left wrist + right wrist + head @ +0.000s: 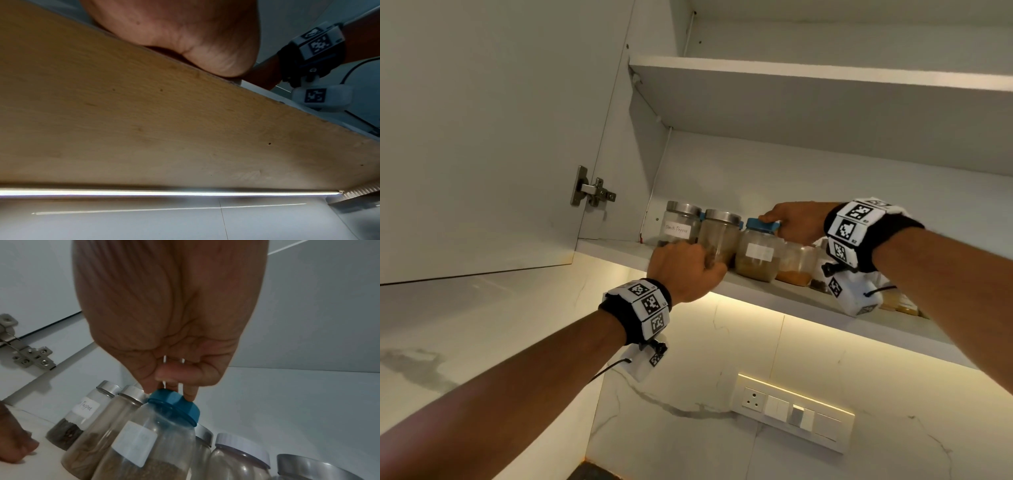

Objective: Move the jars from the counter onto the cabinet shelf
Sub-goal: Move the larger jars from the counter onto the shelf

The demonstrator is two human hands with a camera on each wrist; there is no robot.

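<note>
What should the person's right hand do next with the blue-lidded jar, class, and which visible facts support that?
Probably let go of the lid. The right hand pinches the blue-lidded jar by its top, and the jar already seems to stand on the cabinet shelf among the other jars. The left hand rests at the shelf's front edge.

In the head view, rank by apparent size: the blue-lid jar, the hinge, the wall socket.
1. Blue-lid jar
2. Hinge
3. Wall socket
Distances differ, so this is apparent size only.
</note>
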